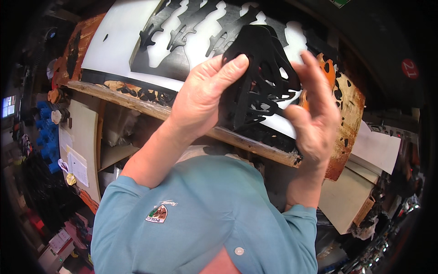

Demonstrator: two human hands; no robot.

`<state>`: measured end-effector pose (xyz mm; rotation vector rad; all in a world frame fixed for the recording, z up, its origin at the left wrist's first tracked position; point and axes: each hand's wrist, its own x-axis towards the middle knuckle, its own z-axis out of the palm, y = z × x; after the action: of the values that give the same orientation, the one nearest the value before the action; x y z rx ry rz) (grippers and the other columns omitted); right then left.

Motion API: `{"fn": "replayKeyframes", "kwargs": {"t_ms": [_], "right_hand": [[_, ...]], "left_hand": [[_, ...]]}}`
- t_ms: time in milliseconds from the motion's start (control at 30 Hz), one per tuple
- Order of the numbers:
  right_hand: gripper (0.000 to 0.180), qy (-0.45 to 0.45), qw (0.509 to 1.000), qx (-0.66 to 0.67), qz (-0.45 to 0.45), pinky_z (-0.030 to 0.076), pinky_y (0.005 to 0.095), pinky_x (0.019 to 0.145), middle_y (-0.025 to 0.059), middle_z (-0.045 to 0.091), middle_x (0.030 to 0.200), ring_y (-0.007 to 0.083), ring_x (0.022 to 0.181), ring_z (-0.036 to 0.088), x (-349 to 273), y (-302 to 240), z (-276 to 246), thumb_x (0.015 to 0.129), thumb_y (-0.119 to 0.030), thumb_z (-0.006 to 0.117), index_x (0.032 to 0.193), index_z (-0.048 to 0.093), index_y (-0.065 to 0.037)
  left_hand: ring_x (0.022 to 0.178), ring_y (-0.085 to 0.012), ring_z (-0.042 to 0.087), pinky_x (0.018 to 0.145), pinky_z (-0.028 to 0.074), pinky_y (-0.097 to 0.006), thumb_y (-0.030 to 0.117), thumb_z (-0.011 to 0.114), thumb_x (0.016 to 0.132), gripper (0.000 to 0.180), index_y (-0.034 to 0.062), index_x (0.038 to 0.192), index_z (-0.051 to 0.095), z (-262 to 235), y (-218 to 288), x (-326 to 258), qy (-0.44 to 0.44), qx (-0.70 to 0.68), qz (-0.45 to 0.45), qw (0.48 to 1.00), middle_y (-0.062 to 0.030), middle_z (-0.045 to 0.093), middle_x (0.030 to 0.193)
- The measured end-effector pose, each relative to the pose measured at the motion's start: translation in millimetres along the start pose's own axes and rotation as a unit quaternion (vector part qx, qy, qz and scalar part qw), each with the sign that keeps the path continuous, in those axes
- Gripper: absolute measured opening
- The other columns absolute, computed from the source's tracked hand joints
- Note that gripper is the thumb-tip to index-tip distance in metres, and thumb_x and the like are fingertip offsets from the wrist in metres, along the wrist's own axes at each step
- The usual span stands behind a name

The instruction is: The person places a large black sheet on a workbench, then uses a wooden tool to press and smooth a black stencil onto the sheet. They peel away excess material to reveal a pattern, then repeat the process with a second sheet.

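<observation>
My left hand point(207, 86) is closed on a stack of black cut-out pieces point(258, 50), its thumb pressed flat on the upper left of the stack. The pieces are thin and flexible, with slots and narrow strips that hang loosely downward. To the right of the stack is my right hand point(317, 109), slightly blurred, its thumb and fingers spread apart near the pieces' edge. Whether its fingertips touch the stack I cannot tell. Behind the hands, a black sheet point(159, 64) with several shaped holes lies on a white board point(112, 41).
A worn wooden edge point(114, 97) runs along the table's front, with black scraps point(141, 93) lying behind it. Beyond my right hand are an orange shaped tool point(327, 68) and a scarred brown board point(349, 114). Blue items point(45, 128) hang at the left.
</observation>
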<state>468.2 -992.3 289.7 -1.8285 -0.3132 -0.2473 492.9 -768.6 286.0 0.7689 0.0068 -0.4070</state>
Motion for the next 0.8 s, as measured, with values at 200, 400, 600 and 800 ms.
{"fn": "replayKeyframes", "kwargs": {"t_ms": [200, 400, 600, 800], "right_hand": [[0.026, -0.036, 0.986, 0.137, 0.091, 0.058, 0.0251, 0.076, 0.0051, 0.078, 0.096, 0.0091, 0.085, 0.072, 17, -10, 34, 0.095, -0.003, 0.08, 0.119, 0.073, 0.004], [0.026, -0.157, 0.979, -0.086, -0.103, 0.057, 0.0335, 0.071, 0.0142, 0.075, 0.089, 0.0261, 0.076, 0.074, 34, -21, 39, 0.085, 0.0, 0.083, 0.109, 0.073, 0.003], [0.024, -0.281, 0.952, -0.089, -0.076, 0.055, 0.0356, 0.065, 0.0148, 0.073, 0.083, 0.029, 0.07, 0.072, 57, -26, 77, 0.086, 0.0, 0.082, 0.106, 0.071, 0.003], [0.035, -0.032, 0.982, -0.168, -0.08, 0.051, 0.0343, 0.1, 0.0134, 0.072, 0.117, 0.0236, 0.109, 0.067, 87, 26, 108, 0.098, -0.005, 0.074, 0.131, 0.066, 0.003]], "left_hand": [[0.098, -0.0094, 0.071, 0.09, 0.058, -0.025, 0.014, 0.073, 0.105, 0.026, 0.0002, 0.126, 0.071, -3, 13, -16, 0.027, 0.151, 0.065, 0.986, -0.0038, 0.077, 0.109], [0.108, -0.0166, 0.072, 0.093, 0.06, -0.035, 0.002, 0.081, 0.092, 0.052, 0.0051, 0.141, 0.066, -21, 79, -35, -0.028, 0.429, 0.077, 0.9, -0.0082, 0.076, 0.12], [0.087, -0.0352, 0.076, 0.076, 0.06, -0.041, 0.012, 0.074, 0.091, 0.019, -0.0032, 0.101, 0.077, -40, 109, -34, -0.117, 0.66, 0.177, 0.721, -0.0199, 0.078, 0.091], [0.076, -0.0318, 0.078, 0.073, 0.062, -0.039, 0.013, 0.077, 0.089, 0.018, -0.0012, 0.101, 0.08, -98, 175, 5, -0.025, 0.693, 0.287, 0.661, -0.0212, 0.078, 0.085]]}}
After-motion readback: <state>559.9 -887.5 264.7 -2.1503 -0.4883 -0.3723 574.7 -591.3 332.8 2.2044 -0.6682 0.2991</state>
